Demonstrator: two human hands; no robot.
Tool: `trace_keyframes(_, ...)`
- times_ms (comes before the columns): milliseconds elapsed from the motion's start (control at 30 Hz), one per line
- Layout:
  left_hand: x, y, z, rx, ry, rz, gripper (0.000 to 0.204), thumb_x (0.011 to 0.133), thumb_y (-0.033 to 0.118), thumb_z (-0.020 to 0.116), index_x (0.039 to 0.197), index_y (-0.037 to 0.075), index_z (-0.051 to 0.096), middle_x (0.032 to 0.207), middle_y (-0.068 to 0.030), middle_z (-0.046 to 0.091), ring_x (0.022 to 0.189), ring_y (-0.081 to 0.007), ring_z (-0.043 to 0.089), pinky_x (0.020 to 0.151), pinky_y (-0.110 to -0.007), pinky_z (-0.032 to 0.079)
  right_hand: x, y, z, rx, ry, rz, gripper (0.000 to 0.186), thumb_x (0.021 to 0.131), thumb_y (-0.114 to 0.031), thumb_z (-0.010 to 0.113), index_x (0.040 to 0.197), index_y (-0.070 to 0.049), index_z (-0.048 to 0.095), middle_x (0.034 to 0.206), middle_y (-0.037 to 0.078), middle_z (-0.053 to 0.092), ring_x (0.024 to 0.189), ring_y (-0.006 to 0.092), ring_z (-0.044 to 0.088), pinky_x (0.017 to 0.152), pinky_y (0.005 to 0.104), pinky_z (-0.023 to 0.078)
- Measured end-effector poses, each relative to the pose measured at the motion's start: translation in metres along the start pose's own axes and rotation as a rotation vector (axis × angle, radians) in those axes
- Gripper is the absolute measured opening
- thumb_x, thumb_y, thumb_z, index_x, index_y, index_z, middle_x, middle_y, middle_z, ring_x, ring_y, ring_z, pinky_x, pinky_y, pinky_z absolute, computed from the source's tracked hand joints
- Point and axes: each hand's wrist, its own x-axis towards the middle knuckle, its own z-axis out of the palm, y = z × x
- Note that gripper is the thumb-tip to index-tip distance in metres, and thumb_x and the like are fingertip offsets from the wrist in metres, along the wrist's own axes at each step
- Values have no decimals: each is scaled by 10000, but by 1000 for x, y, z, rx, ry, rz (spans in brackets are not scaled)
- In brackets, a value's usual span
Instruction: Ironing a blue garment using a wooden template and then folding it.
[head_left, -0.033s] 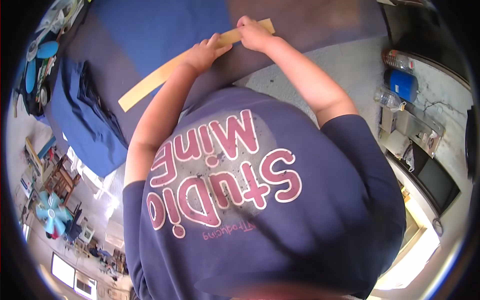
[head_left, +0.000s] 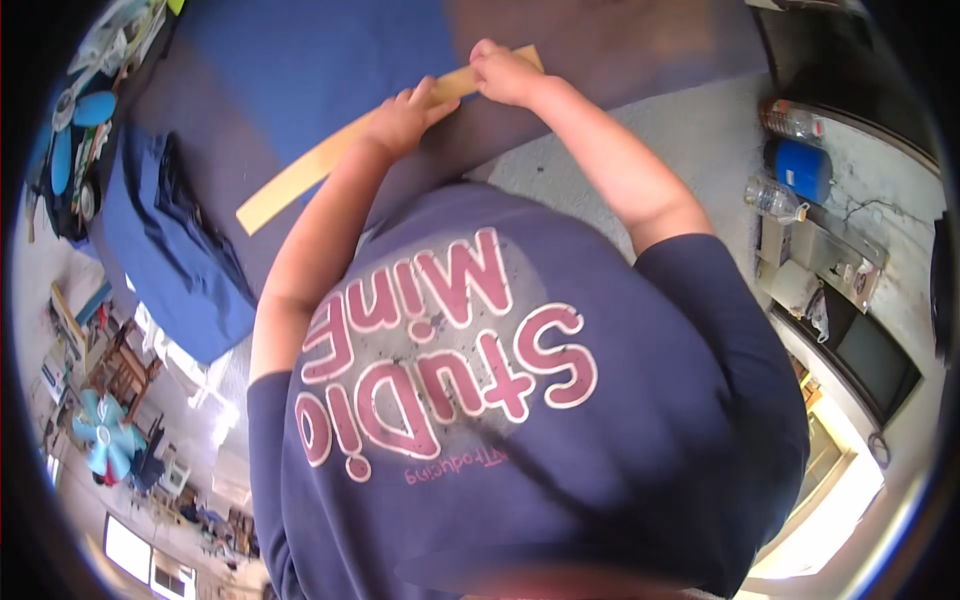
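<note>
Yellow, flat and straight-edged, the strip (head_left: 318,160) lies slantwise across the near part of the blue cloth (head_left: 330,55), its right end reaching over the dark work surface (head_left: 640,50). Left hand (head_left: 398,122): fingers spread upon the strip, not clenched. Right hand (head_left: 505,78): fingers curled over it near the right end; whether they pinch anything cannot be determined. Progress, in judgement: cloth is spread and strip laid on it; any mark or cut is undiscernible, so completion is unconfirmed. Bunched dark-blue fabric (head_left: 180,260) lies to the left. Containers, far right: blue drum (head_left: 800,170), contents hidden; clear bottle (head_left: 770,198) beside it, contents indeterminate.
</note>
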Motion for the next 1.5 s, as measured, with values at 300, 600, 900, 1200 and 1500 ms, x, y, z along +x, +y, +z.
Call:
trace_keyframes(300, -8, 1, 7, -30, -2, -1, 691, 784, -37, 482, 1356, 349, 486, 1433, -126, 337, 1069, -294, 558, 897, -390, 501, 72, 103, -173, -538, 838, 45, 482, 732, -204, 691, 1176, -58, 571, 1108, 207, 603, 985, 357, 603, 898, 418, 474)
trace_keyframes(600, -6, 3, -4, -29, -46, -22, 689, 780, -30, 493, 1377, 311, 463, 1437, -105, 331, 1072, -277, 552, 886, -372, 495, 87, 90, -204, -296, 39, 94, 282, 742, -221, 657, 971, -57, 666, 819, 150, 692, 804, 302, 681, 743, 407, 523)
trace_keyframes(900, -6, 5, -6, -49, -96, -36, 702, 774, -24, 512, 1392, 303, 446, 1442, -102, 309, 1137, -277, 527, 935, -388, 478, -22, 38, -135, -277, -87, -371, 246, 713, -218, 689, 932, -121, 632, 747, 116, 660, 736, 313, 653, 651, 415, 516)
trace_keyframes(1200, -2, -1, 5, -99, -14, -26, 657, 780, -25, 520, 1371, 257, 466, 1434, -88, 346, 1134, -293, 536, 941, -378, 475, -62, 6, -76, -380, -160, -409, 179, 700, -141, 695, 850, -87, 614, 738, 94, 664, 753, 284, 662, 662, 415, 518)
trace_keyframes(1500, -23, -21, 30, -587, 350, -94, 449, 808, -33, 552, 1247, 62, 531, 1315, -110, 500, 1140, -335, 530, 969, -392, 453, -52, -58, -57, -289, -183, -391, 458, 760, -467, 699, 934, -67, 558, 880, 92, 666, 850, 287, 657, 712, 413, 528)
